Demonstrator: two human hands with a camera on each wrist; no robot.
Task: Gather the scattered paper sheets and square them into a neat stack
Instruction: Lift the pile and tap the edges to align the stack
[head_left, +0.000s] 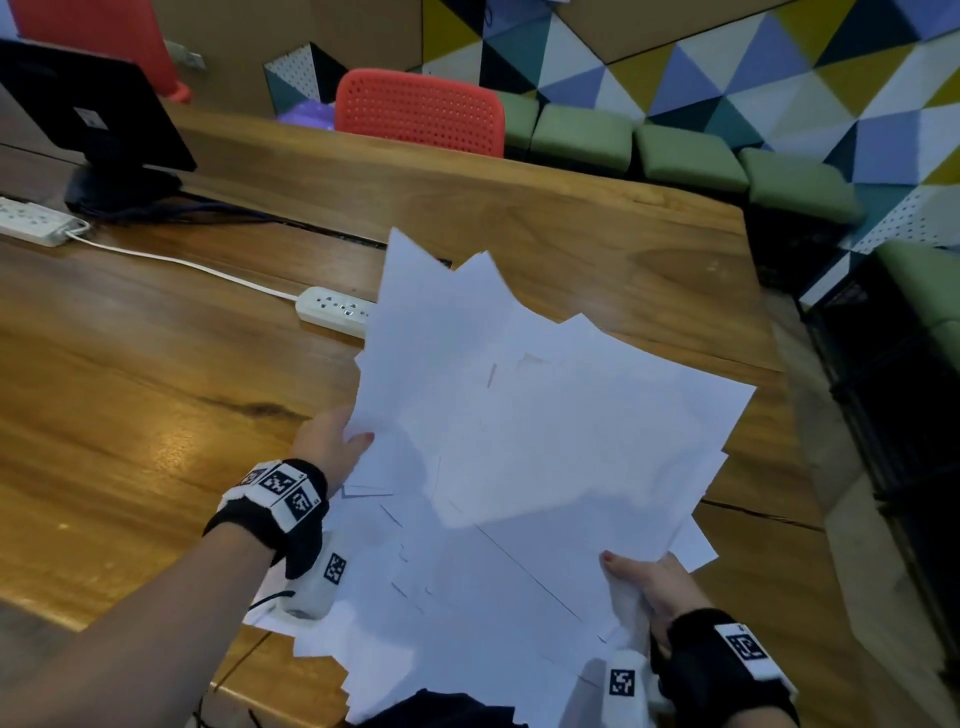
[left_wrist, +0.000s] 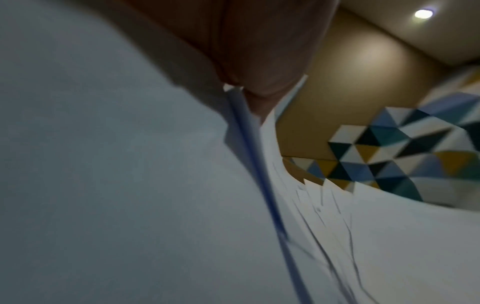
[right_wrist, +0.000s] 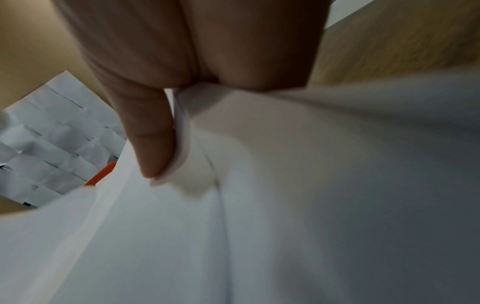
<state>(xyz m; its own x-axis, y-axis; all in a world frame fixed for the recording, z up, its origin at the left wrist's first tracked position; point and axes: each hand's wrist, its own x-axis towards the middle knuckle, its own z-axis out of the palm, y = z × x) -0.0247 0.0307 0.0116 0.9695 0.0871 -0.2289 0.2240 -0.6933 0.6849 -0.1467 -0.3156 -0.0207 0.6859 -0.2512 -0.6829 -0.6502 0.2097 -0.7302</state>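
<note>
A loose, fanned bundle of white paper sheets (head_left: 519, 441) is held up over the wooden table (head_left: 156, 364), its corners sticking out at many angles. My left hand (head_left: 337, 447) pinches the bundle's left edge, thumb on top. My right hand (head_left: 649, 582) grips the lower right edge, thumb over the sheets. In the left wrist view the sheets (left_wrist: 116, 185) fill the picture, with the fingers (left_wrist: 259, 51) against their edge. In the right wrist view the thumb (right_wrist: 150, 133) presses bent sheets (right_wrist: 285, 205). More sheets (head_left: 415, 623) lie under the bundle near the table's front edge.
A white power strip (head_left: 332, 312) with its cable lies just left of the paper. A second strip (head_left: 36, 221) and a black monitor (head_left: 88, 114) stand at the far left. A red chair (head_left: 421, 111) and green cushions (head_left: 691, 156) lie beyond the table.
</note>
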